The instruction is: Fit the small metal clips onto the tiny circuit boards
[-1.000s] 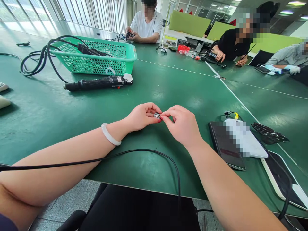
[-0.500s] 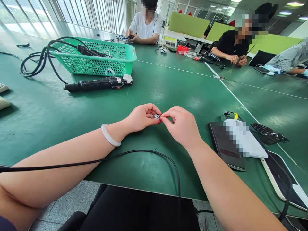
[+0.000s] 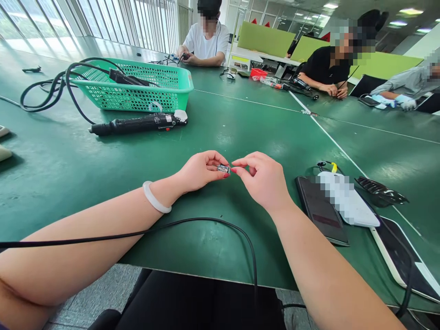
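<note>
Low over the green table, my left hand (image 3: 202, 170) pinches a small silver-and-black rectangular piece (image 3: 223, 168) between thumb and fingers. The piece has fine detail on its face, too small to name. A white bangle (image 3: 156, 197) is around my left wrist. Just to the right of the piece is my right hand (image 3: 264, 176), thumb and forefinger slightly apart, with nothing visible between the tips. Its other fingers are curled.
A green basket (image 3: 137, 94) with a cable stands behind a black electric screwdriver (image 3: 137, 123). A black cable (image 3: 199, 219) arches across my left forearm. Phones (image 3: 319, 206) and a white-edged device (image 3: 405, 256) lie at right. Several people sit across the table (image 3: 240, 114).
My right fingertips have drawn apart from each other and away from the small piece, which now shows more. My left hand still holds it. The view has shifted slightly.
</note>
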Motion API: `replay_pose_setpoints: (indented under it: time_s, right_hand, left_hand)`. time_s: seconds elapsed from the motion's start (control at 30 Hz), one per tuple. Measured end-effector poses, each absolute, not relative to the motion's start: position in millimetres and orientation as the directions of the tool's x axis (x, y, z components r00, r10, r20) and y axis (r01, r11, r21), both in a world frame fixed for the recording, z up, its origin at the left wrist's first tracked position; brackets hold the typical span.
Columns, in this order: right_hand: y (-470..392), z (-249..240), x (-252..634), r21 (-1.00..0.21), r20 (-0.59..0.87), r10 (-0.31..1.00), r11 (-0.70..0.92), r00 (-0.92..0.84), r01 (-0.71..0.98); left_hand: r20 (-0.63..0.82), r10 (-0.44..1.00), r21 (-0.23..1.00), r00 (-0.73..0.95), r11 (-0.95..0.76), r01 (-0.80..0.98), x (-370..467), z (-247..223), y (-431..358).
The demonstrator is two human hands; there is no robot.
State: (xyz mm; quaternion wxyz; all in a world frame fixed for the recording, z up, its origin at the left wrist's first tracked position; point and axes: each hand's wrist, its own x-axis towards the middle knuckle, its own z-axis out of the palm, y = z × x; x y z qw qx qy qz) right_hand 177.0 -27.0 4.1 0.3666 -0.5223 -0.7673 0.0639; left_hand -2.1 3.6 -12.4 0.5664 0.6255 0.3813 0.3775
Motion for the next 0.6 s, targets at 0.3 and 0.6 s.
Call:
replay_pose_setpoints:
  time_s: [0.3,0.6]
  right_hand:
    - [-19.3,-1.7,183.5,-0.596,0.326,0.913,0.401,-0.247,0.696]
    - [-13.5,-9.2,190.6,-0.734,0.234,0.940,0.338,-0.248,0.589]
  left_hand:
    - [0.046,0.901,0.990,0.432,-0.100,0.103,-3.1,-12.5,4.2]
    - [0.006,0.871,0.960,0.491,-0.143,0.242,-6.3,-12.2,3.6]
